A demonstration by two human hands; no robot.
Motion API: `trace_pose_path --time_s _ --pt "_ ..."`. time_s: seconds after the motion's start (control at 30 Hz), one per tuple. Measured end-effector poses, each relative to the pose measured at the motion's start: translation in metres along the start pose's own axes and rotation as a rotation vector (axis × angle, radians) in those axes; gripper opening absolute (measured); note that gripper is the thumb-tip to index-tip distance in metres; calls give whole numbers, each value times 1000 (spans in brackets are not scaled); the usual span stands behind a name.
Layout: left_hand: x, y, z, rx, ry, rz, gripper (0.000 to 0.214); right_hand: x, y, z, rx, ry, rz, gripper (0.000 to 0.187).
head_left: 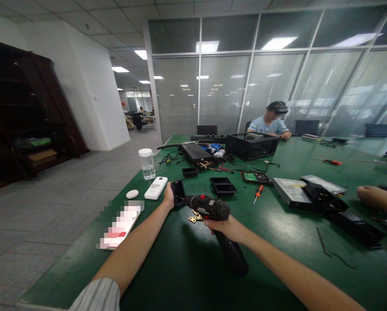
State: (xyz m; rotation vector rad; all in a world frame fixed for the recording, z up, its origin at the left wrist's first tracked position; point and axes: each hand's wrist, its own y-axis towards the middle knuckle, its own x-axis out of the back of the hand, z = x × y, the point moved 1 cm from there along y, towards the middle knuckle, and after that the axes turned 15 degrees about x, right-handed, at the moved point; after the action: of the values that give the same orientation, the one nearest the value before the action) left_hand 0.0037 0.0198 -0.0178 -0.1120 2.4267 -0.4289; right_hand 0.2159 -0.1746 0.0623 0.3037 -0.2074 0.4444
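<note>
My right hand [227, 227] is wrapped round the grip of a black cordless drill [212, 211] with red trim, its nose pointing left. My left hand [169, 195] grips a small black plastic tray [178, 191] stood on edge at the drill's tip. A brass hinge [195, 217] lies on the green table [167, 268] just under the drill. Both hands are above the table's near middle.
A white remote [156, 188], a white oval object [132, 194] and a water jar [147, 164] stand at the left. Black trays [223, 186], a red screwdriver [258, 193], an optical drive [292, 192] and a black case [251, 144] lie beyond. Another person's hand [375, 198] rests at the right; a seated person works at the far end.
</note>
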Motion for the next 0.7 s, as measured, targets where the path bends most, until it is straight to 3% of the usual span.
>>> trace_pose_path --time_s 0.7 --pt "-4 -7 -2 21 -3 -7 30 -2 0 11 -33 -6 23 29"
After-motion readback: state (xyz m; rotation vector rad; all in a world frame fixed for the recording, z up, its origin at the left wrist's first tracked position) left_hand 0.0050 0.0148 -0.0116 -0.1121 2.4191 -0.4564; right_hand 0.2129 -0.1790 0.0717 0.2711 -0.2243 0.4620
